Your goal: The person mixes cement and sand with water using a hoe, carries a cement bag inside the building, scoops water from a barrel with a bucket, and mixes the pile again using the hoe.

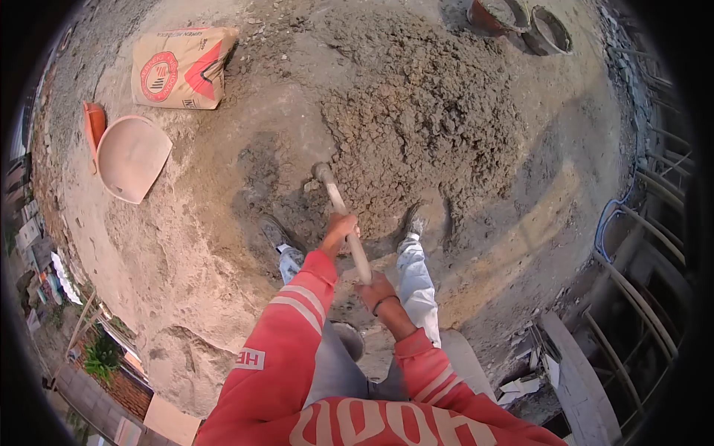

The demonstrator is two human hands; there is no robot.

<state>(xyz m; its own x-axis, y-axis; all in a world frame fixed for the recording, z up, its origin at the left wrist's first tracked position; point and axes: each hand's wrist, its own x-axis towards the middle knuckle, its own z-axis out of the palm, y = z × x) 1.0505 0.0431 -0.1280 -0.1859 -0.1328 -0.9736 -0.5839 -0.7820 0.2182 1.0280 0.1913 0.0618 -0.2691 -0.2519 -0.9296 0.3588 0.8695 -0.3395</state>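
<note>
A long wooden-handled hoe [338, 199] slants away from my body, its head end down at the near-left edge of a heap of wet grey mortar [439, 111]. Its blade does not show clearly. My left hand [341, 227] is wrapped round the middle of the handle. Lower down, close to the handle's near end, my right hand [378, 292] is closed on it too, with a dark band at the wrist. My two feet stand on either side of the handle, at the heap's near edge.
A paper cement bag [184, 68] lies at the upper left, above a pale scoop-shaped pan [134, 159] and an orange object [94, 126]. Two mortar-smeared buckets [549, 33] stand at the top right. A blue hose [611, 215] and poles [638, 301] line the right side.
</note>
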